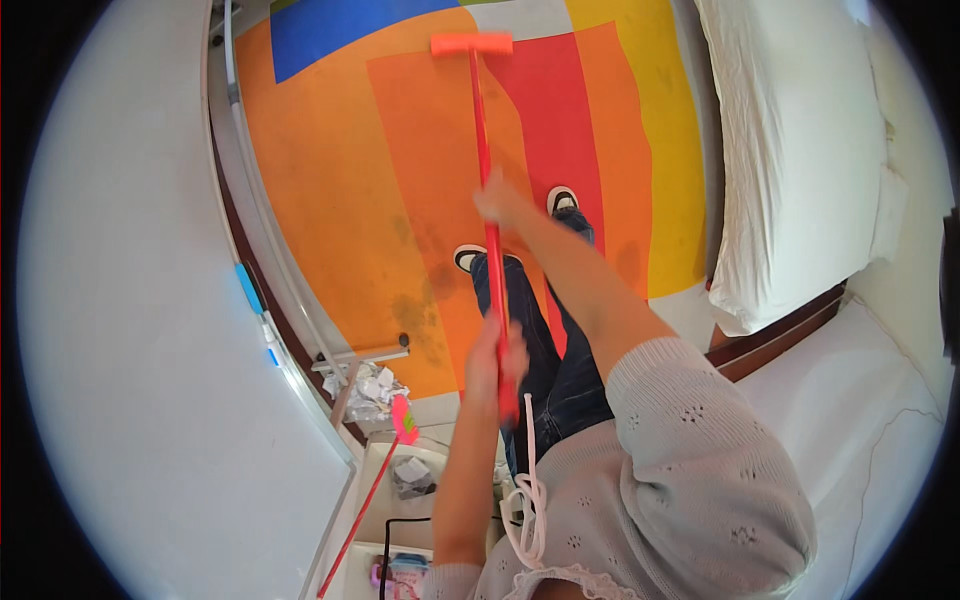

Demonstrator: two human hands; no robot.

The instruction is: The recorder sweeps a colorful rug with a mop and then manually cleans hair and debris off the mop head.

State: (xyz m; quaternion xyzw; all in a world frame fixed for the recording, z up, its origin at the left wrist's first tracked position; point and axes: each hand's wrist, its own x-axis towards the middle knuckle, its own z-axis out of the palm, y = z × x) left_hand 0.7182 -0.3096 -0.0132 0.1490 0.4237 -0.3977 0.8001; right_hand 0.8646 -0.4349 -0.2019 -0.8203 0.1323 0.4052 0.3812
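Both hands are wrapped around the red handle of a long mop or broom. Its orange crosswise head lies at the far end, over the coloured floor mat; whether it touches the mat I cannot tell. My right hand grips the handle around its middle. Closer to my body, my left hand holds it near the lower end, slightly blurred. My shoes stand on the mat on either side of the handle.
A whiteboard on a metal frame fills the left, with markers along its edge. Crumpled paper or foil lies by its foot. Nearby are a pink-headed, red-handled tool and white bins. A white-covered bed or bench stands right.
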